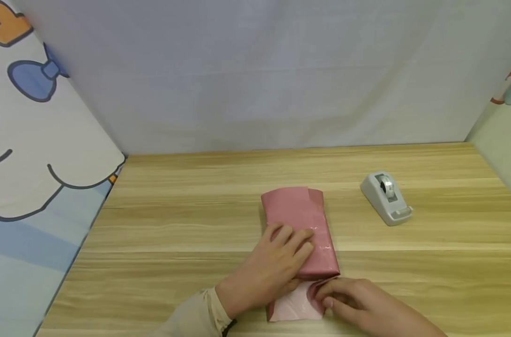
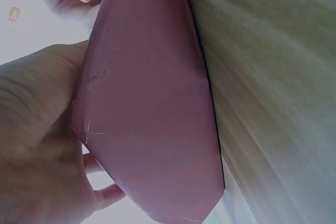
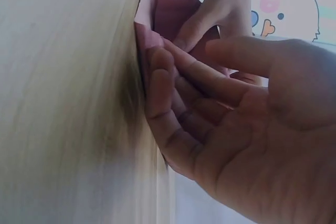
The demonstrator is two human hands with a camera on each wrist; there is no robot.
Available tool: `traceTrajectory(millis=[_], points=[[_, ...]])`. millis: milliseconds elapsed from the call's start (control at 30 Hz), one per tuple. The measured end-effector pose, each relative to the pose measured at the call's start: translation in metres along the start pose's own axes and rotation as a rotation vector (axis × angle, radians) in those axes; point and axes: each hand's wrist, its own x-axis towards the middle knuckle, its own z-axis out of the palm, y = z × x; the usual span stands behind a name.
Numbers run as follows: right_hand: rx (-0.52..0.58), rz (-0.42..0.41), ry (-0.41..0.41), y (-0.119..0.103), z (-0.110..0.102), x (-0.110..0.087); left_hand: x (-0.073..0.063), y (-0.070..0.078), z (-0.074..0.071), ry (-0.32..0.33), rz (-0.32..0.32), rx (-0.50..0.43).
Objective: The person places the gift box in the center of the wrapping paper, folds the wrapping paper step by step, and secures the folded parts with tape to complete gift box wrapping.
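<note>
A package in glossy pink wrapping paper (image 1: pixel 293 206) lies on the table, its far end a loose paper sleeve. My left hand (image 1: pixel 276 262) holds it down, bent fingers over the top and thumb at the near end. Out from that end spreads a paper flap (image 1: pixel 295 306), pale side up. At the flap's right edge my right hand (image 1: pixel 360 302) holds the paper, which bends inward under its curled fingers. The right wrist view shows the fingertips (image 3: pixel 160 59) against the folded paper (image 3: pixel 149 38). The left wrist view shows the package's smooth pink side (image 2: pixel 152 98).
A grey tape dispenser (image 1: pixel 386 196) with a roll of clear tape stands to the right of the package on the wood-grain table (image 1: pixel 162 210). A pale curtain (image 1: pixel 259 84) hangs behind the table, and a cartoon-printed cloth (image 1: pixel 32 140) is at the left.
</note>
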Motion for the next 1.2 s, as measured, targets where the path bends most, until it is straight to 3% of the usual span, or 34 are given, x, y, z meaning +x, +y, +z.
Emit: traceTrajectory(millis=[133,300,533,633,1033,1200], points=[[-0.037,-0.049,0.037,0.0,0.002,0.001,0.0,-0.002,-0.001,-0.02,0.012,-0.026],[-0.094,-0.052,0.053,0.0,0.005,0.001,-0.001,-0.004,-0.002,-0.041,0.02,-0.065],[-0.226,-0.044,0.034,-0.001,0.007,0.0,-0.001,0.003,0.001,0.0,0.027,0.011],[-0.213,-0.006,0.009,-0.003,0.007,0.0,-0.001,0.005,0.003,0.016,0.027,0.039],[-0.218,0.012,-0.027,-0.009,0.006,-0.001,-0.001,0.006,0.003,0.011,0.01,0.056],[-0.244,-0.03,-0.005,-0.009,0.002,-0.004,-0.002,0.006,0.003,0.009,0.01,0.058]])
